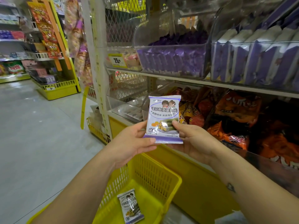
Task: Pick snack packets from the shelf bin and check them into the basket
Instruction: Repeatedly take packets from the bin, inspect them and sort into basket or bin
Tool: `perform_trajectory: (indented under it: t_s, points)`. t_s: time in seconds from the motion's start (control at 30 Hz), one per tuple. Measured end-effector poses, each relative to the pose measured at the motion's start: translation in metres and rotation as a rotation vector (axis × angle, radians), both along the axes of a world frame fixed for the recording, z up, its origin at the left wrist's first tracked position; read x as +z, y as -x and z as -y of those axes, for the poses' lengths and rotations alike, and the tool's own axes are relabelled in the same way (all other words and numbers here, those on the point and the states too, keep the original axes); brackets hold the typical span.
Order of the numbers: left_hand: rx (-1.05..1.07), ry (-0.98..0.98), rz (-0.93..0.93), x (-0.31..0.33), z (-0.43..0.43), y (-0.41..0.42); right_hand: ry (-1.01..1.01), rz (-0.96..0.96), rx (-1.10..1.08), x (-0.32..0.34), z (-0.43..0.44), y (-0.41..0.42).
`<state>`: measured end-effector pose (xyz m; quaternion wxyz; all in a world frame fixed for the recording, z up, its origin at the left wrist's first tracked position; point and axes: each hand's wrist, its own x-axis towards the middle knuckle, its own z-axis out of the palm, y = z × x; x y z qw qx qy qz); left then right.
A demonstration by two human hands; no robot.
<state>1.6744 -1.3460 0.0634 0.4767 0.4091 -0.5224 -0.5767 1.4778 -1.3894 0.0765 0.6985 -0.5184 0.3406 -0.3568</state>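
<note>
- Your left hand [134, 139] and right hand [191, 141] pinch the lower corners of a purple-and-white snack packet [164, 118], upright before the shelf.
- A matching second packet [130, 206] lies in the yellow basket [163, 175] below.

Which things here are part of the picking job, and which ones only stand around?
Job: held packet, gripped by left hand and right hand; yellow basket; second packet lying in it; bin of purple-and-white packets, likely the source.
Around: orange snack bags; bin of dark purple packets; yellow price tag; hanging red packets.
</note>
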Motion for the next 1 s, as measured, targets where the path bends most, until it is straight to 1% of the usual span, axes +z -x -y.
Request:
perform_trajectory:
  t_s: [0.07,0.1,0.2,0.23,0.3,0.37,0.47,0.53,0.6,0.67,0.73,0.8,0.87,1.0]
  points:
    - [0.047,0.037,0.054,0.000,0.000,0.001,0.038,0.003,-0.004,0.001,-0.002,-0.001]
    - [0.089,0.066,0.112,0.000,0.000,0.003,0.067,0.009,-0.021,0.000,-0.002,-0.001]
    - [0.277,0.233,0.377,0.004,0.000,0.013,0.194,-0.008,-0.172,-0.002,-0.004,-0.007]
    - [0.293,0.270,0.398,0.004,0.000,0.016,0.264,-0.042,-0.224,-0.003,-0.005,-0.008]
    - [0.256,0.262,0.316,0.005,-0.003,0.025,0.399,-0.089,-0.236,-0.006,-0.009,-0.012]
    - [0.206,0.196,0.134,0.005,-0.005,0.033,0.473,-0.065,-0.153,-0.008,-0.016,-0.018]
    - [0.149,0.100,-0.142,0.003,-0.001,0.038,0.471,-0.015,-0.050,-0.013,-0.022,-0.025]
    - [0.115,0.071,-0.251,0.003,0.000,0.036,0.486,0.006,-0.047,-0.013,-0.022,-0.026]
    - [0.078,0.074,-0.313,0.001,-0.001,0.030,0.500,-0.005,-0.103,-0.010,-0.017,-0.022]
    - [0.029,0.086,-0.337,-0.001,-0.001,0.023,0.503,-0.005,-0.179,-0.007,-0.012,-0.016]
    - [-0.019,0.098,-0.291,-0.002,0.000,0.018,0.499,0.040,-0.226,-0.002,-0.008,-0.011]
    - [-0.088,0.078,-0.252,-0.004,-0.001,0.015,0.500,0.071,-0.233,0.002,-0.006,-0.005]
    - [-0.147,0.058,-0.231,-0.004,-0.002,0.015,0.542,0.051,-0.223,0.004,-0.006,-0.002]
    - [-0.168,0.073,-0.204,-0.004,-0.003,0.013,0.613,0.021,-0.217,0.007,-0.008,0.001]
